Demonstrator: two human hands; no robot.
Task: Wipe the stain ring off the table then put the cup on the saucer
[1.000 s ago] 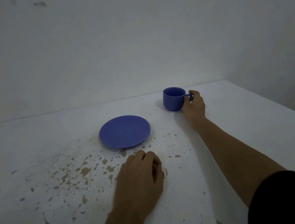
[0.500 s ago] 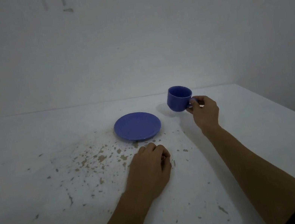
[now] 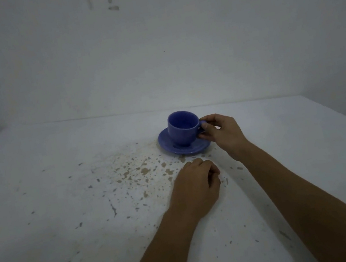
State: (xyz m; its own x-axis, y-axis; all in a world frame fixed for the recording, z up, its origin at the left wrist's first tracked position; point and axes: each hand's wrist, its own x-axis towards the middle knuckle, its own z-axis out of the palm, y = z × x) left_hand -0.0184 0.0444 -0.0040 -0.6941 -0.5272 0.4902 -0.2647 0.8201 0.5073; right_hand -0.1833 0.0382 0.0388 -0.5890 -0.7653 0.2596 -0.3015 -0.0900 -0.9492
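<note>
My right hand (image 3: 222, 134) pinches the blue cup (image 3: 183, 128) by its handle, seemingly resting on the saucer (image 3: 185, 149); my left hand (image 3: 197, 187) lies near, loosely fisted, on the speckled table (image 3: 63, 196).

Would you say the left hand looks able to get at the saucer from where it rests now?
Probably yes. The left hand rests loosely curled on the table just in front of the saucer, with only bare, speckled tabletop between them. The right hand holds the cup from the other side.
</note>
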